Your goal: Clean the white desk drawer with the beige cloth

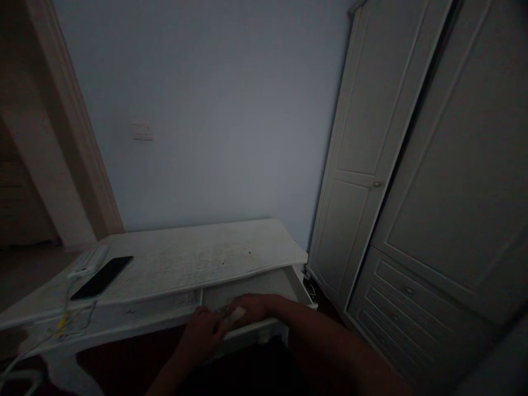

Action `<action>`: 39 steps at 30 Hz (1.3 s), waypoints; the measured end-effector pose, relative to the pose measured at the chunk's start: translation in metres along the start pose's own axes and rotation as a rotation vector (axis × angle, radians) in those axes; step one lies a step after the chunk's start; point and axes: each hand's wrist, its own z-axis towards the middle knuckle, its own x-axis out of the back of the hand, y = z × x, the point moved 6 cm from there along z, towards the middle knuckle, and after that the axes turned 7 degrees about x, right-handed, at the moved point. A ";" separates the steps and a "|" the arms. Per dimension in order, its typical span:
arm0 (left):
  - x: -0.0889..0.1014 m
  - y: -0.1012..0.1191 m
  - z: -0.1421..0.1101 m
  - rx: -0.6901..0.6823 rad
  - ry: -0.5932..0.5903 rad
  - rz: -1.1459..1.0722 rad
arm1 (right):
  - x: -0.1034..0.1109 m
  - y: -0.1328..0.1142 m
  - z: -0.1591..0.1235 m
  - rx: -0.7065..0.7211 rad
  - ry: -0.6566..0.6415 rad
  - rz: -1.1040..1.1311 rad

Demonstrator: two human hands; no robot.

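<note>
An open white drawer (264, 283) juts out of the right half of the white desk (185, 258). Over the drawer's left front part, my two hands meet. My right hand (253, 307) reaches in from the right with its fingers curled around a small pale object (235, 317), whose kind is too dark to make out. Close against it, my left hand (205, 329) is closed at the drawer's front edge, its fingertips by the same pale object. The far side of both hands' fingers is hidden.
A dark phone (103, 278) and a white power strip (88, 261) with cables lie on the desk's left end. At the right stands a tall wardrobe (358, 137). Dark items (309, 289) sit on the floor between desk and wardrobe. A light switch (142, 131) is on the wall.
</note>
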 end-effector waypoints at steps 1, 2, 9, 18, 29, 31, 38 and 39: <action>-0.001 0.000 0.000 -0.005 0.002 -0.004 | 0.004 0.002 -0.010 -0.010 -0.020 0.005; -0.001 -0.001 0.000 -0.007 0.005 -0.010 | 0.008 0.004 -0.019 -0.022 -0.041 0.001; -0.001 0.000 0.001 -0.006 -0.011 0.027 | 0.043 0.039 -0.080 -0.365 0.125 -0.251; 0.003 0.002 0.000 -0.004 -0.034 0.035 | 0.061 0.075 -0.085 -0.703 0.380 -0.366; 0.002 0.001 0.001 0.000 -0.053 0.076 | 0.045 0.046 -0.005 -0.539 0.437 -0.387; 0.003 0.002 0.001 -0.001 -0.050 0.085 | 0.033 0.032 0.018 -0.481 0.403 -0.383; 0.008 0.003 -0.001 -0.027 -0.020 0.067 | -0.008 -0.015 0.083 -0.226 0.251 -0.347; 0.009 0.003 -0.001 -0.024 -0.029 0.062 | -0.009 -0.017 0.085 -0.193 0.234 -0.339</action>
